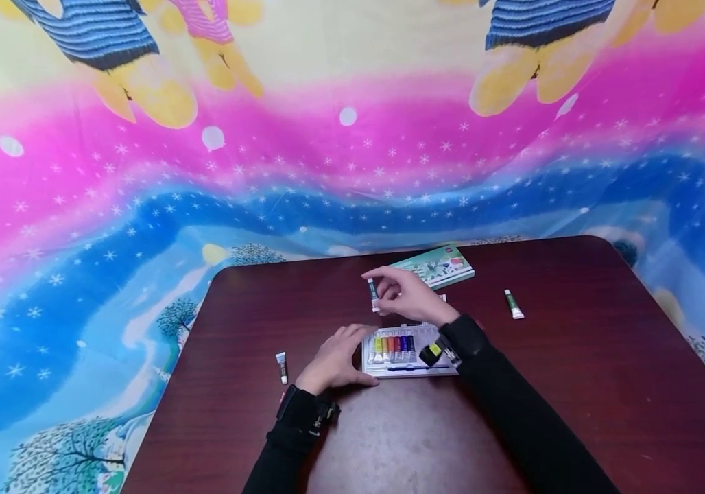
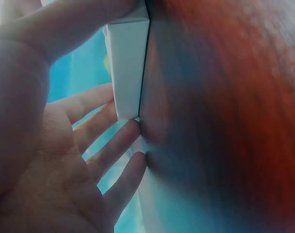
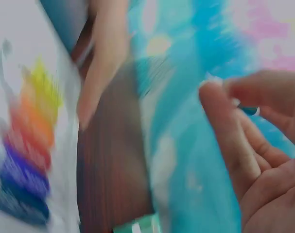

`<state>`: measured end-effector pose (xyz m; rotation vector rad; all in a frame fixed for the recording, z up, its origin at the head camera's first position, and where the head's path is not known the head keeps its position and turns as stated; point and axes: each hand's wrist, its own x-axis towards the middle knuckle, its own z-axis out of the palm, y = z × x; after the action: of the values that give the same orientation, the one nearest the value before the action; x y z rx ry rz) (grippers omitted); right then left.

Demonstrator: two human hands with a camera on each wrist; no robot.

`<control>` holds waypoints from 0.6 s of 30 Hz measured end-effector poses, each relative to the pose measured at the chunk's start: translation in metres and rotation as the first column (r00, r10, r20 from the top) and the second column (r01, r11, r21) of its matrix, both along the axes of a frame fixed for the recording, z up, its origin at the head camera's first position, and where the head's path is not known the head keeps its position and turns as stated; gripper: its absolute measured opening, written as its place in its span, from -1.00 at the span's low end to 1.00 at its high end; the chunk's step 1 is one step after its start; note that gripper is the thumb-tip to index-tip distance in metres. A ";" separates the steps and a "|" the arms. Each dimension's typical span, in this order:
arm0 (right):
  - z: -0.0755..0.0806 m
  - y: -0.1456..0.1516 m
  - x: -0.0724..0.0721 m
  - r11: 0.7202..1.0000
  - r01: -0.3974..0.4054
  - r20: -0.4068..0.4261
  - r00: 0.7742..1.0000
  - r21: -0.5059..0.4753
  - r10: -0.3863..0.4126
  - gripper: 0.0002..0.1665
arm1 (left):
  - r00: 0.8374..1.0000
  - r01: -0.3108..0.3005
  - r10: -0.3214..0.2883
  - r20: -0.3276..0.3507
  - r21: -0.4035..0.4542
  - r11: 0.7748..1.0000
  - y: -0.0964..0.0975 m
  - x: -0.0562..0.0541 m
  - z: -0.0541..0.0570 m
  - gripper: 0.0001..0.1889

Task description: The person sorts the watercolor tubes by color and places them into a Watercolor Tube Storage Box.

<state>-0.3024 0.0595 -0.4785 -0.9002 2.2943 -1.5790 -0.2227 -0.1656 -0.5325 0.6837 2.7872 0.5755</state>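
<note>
My right hand (image 1: 411, 295) is raised over the far side of a white paint set (image 1: 383, 372), pinching a small paint tube (image 1: 372, 293) with a dark green label between thumb and fingers. In the right wrist view most of that tube (image 3: 248, 110) is hidden by the fingers. At the set's left end lies my left hand (image 1: 337, 358), its fingers spread and its thumb along the near edge. The left wrist view shows the white end wall (image 2: 128, 68) of the set between thumb and fingertips. Yellow, orange, red and blue tubes (image 1: 391, 345) lie in a row inside.
A green printed box (image 1: 451, 264) lies behind the right hand, near the table's far edge. One green-labelled tube (image 1: 513, 304) lies off to the right. Another dark-labelled tube (image 1: 282, 368) lies left of the left hand. A patterned cloth (image 1: 352, 178) hangs behind the table (image 1: 575, 357).
</note>
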 end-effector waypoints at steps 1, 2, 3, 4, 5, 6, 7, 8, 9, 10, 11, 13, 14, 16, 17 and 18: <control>0.003 0.004 0.009 0.999 -0.005 -0.007 1.000 -0.037 0.004 -0.31 | 1.000 -0.002 0.002 0.000 -0.003 1.000 0.000 0.000 0.000 0.09; 0.006 0.008 0.017 0.998 -0.007 -0.021 1.000 -0.063 0.006 -0.31 | 1.000 -0.007 0.007 0.002 -0.004 1.000 0.001 0.001 0.000 0.09; 0.009 0.011 0.026 0.996 -0.010 -0.035 0.999 -0.084 0.007 -0.31 | 1.000 -0.011 0.011 0.004 -0.003 1.000 0.001 0.001 0.000 0.09; 0.013 0.014 0.034 0.994 -0.015 -0.044 0.999 -0.106 0.010 -0.31 | 1.000 -0.015 0.015 0.006 -0.001 1.000 0.001 0.001 0.000 0.09; 0.018 0.015 0.042 0.992 -0.016 -0.049 0.999 -0.124 0.010 -0.30 | 1.000 -0.019 0.019 0.006 0.003 1.000 0.001 0.001 0.000 0.08; 0.023 0.017 0.050 0.989 -0.022 -0.050 0.999 -0.146 0.015 -0.30 | 1.000 -0.019 0.019 0.008 0.005 1.000 0.001 0.001 0.000 0.08; 0.029 0.019 0.058 0.986 -0.027 -0.052 0.998 -0.162 0.019 -0.29 | 1.000 -0.019 0.018 0.008 0.007 1.000 0.001 0.001 0.000 0.08; 0.034 0.020 0.066 0.985 -0.028 -0.059 0.998 -0.171 0.018 -0.29 | 1.000 -0.019 0.018 0.010 0.013 1.000 0.001 0.001 0.000 0.07; 0.038 0.021 0.073 0.984 -0.029 -0.066 0.998 -0.177 0.018 -0.28 | 1.000 -0.018 0.018 0.010 0.018 1.000 0.001 0.002 0.000 0.06; 0.043 0.022 0.079 0.983 -0.028 -0.077 0.997 -0.180 0.014 -0.28 | 1.000 -0.016 0.016 0.010 0.025 1.000 0.001 0.002 0.000 0.06; 0.047 0.022 0.085 0.983 -0.025 -0.087 0.996 -0.181 0.009 -0.27 | 1.000 -0.015 0.014 0.009 0.031 0.999 0.001 0.001 0.000 0.05; 0.053 0.024 0.095 0.986 -0.012 -0.110 0.994 -0.169 -0.007 -0.27 | 1.000 -0.012 0.012 0.007 0.035 0.999 0.001 0.001 0.000 0.05; 0.056 0.024 0.099 0.986 -0.006 -0.124 0.992 -0.167 -0.015 -0.27 | 1.000 -0.012 0.012 0.007 0.038 0.999 0.001 0.001 0.000 0.05; 0.060 0.025 0.107 0.985 0.003 -0.139 0.990 -0.172 -0.028 -0.27 | 1.000 -0.008 0.008 0.007 0.038 0.999 0.001 0.001 0.000 0.04; 0.063 0.025 0.110 0.984 0.009 -0.144 0.989 -0.177 -0.035 -0.27 | 1.000 -0.007 0.007 0.007 0.036 0.999 0.001 0.001 0.000 0.04; 0.064 0.026 0.113 0.983 0.012 -0.147 0.988 -0.184 -0.039 -0.27 | 1.000 -0.005 0.005 0.008 0.035 0.999 0.002 0.001 0.000 0.04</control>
<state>-0.1892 0.0857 -0.4141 -1.0710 2.2954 -1.8149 -0.2213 -0.1640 -0.5321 0.6801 2.7781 0.6278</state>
